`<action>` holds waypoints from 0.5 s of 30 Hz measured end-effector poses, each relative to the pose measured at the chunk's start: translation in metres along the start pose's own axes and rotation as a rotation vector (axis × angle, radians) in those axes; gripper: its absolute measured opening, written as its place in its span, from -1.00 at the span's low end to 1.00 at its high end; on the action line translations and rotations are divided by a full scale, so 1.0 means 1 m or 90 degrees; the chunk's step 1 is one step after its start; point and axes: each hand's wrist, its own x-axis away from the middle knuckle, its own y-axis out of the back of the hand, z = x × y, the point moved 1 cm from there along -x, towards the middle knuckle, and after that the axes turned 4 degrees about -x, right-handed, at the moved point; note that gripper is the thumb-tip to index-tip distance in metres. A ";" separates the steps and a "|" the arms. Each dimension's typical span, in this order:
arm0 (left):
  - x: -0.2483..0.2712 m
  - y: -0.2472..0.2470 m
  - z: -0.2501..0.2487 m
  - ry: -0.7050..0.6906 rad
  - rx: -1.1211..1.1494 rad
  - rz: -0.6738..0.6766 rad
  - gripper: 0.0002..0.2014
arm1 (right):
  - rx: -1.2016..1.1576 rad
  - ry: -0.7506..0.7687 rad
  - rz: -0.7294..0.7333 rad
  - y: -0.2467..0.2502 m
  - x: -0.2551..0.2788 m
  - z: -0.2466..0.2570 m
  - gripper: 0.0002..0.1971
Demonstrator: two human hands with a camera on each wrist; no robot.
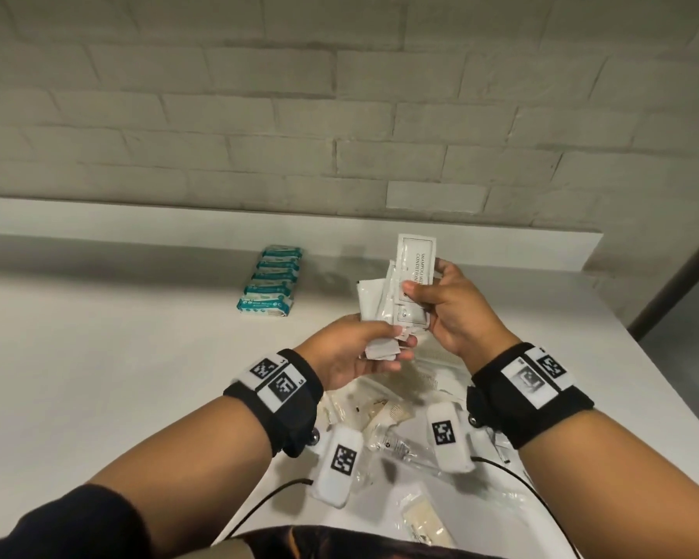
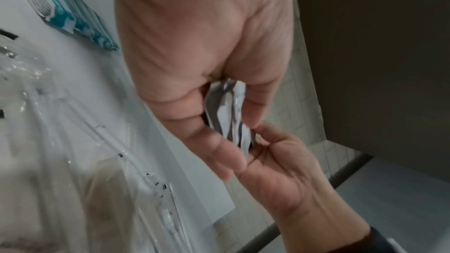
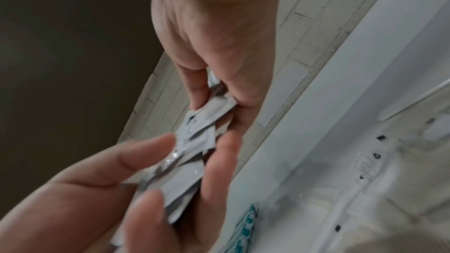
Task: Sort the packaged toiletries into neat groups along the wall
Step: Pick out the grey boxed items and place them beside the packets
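Both hands hold a bunch of white sachets (image 1: pixel 384 300) above the white counter. My right hand (image 1: pixel 424 294) pinches the upper part, where a shampoo sachet (image 1: pixel 416 256) sticks up with its printed face toward me. My left hand (image 1: pixel 384 340) grips the lower ends of the sachets (image 2: pixel 228 114) between thumb and fingers. The right wrist view shows the same sachets (image 3: pixel 194 141) crossed between both hands. A neat row of teal-and-white wipe packs (image 1: pixel 271 281) lies near the back ledge. Loose clear-wrapped toiletries (image 1: pixel 388 421) lie below my wrists.
The white counter (image 1: pixel 118 357) runs to a raised ledge (image 1: pixel 178 219) under a grey brick wall. Its right edge (image 1: pixel 638 340) drops to a grey floor. More clear packets (image 1: pixel 424 522) lie near my body, with black cables across them.
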 end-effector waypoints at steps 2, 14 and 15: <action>0.003 0.005 -0.002 0.004 0.065 0.040 -0.69 | 0.005 0.000 -0.019 0.008 -0.003 0.003 -0.55; -0.002 0.019 0.005 -0.117 -0.163 -0.096 -0.70 | 0.073 -0.153 0.120 0.008 0.006 -0.009 -0.43; -0.001 0.019 0.006 -0.117 -0.153 -0.085 -0.68 | 0.089 -0.146 0.126 0.007 0.006 -0.006 -0.46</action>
